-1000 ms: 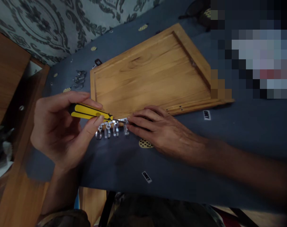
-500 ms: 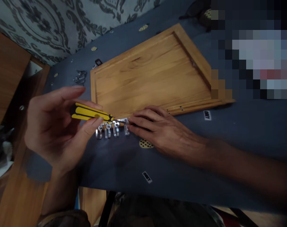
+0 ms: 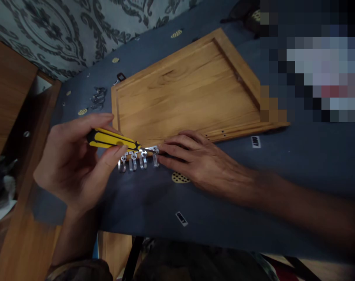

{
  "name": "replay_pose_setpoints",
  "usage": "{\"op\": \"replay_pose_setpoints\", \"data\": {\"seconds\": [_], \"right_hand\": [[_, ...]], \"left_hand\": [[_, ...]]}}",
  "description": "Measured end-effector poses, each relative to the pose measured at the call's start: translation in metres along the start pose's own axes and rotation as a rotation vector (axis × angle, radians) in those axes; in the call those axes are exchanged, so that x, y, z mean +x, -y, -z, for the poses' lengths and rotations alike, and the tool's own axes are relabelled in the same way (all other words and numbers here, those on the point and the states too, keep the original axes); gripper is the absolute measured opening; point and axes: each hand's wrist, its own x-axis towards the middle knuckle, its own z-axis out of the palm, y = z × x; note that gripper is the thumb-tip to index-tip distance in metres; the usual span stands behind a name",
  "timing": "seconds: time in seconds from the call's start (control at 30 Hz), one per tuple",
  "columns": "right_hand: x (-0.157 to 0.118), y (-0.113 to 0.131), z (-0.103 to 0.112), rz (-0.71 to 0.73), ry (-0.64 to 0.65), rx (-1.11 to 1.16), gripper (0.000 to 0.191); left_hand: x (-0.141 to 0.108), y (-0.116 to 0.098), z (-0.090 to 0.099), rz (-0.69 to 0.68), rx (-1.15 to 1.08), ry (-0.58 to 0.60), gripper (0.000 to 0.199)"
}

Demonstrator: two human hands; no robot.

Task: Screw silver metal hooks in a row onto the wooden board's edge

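Note:
A yellow and black screwdriver [image 3: 114, 141] is pinched between the thumb and fingers of my left hand [image 3: 78, 164]. Its shaft slants right, and the tip meets the base of the rightmost metal hook [image 3: 155, 159]. My right hand [image 3: 201, 160] lies over the near edge of a framed wooden board [image 3: 177, 101], its fingertips gripping that hook against the edge. Several other silver hooks [image 3: 133, 162] line the edge to the left, their curved ends hanging toward me. The screw under the tip is too small to make out.
Loose metal hooks [image 3: 98, 97] lie in a pile left of the board, on the blue patterned tablecloth [image 3: 224, 218]. A small dark-framed item [image 3: 121, 77] sits by the board's far left corner. Wooden furniture [image 3: 10, 93] stands at the left.
The fingers of my left hand have shifted around the screwdriver handle, and the hand has moved slightly right. My right hand and the board have stayed in place.

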Motion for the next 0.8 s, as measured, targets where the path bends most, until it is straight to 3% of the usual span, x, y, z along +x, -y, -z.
{"op": "replay_pose_setpoints", "data": {"seconds": [0.13,0.37,0.47,0.7,0.8], "right_hand": [[0.000,0.000,0.002,0.013,-0.019,0.013,0.033],[0.000,0.001,0.002,0.007,-0.006,0.000,0.034],[0.000,0.000,0.002,0.016,-0.027,0.004,0.033],[0.001,0.000,0.002,0.001,0.003,0.004,0.032],[0.000,0.000,0.001,-0.002,-0.001,0.018,0.030]], "left_hand": [[0.003,-0.004,0.002,0.077,-0.007,0.013,0.047],[0.004,0.005,0.001,0.059,-0.121,0.023,0.049],[0.004,0.004,-0.002,-0.003,-0.083,-0.001,0.048],[0.000,-0.003,-0.003,0.030,0.023,-0.045,0.052],[-0.001,-0.006,-0.001,0.025,-0.025,0.016,0.052]]}}
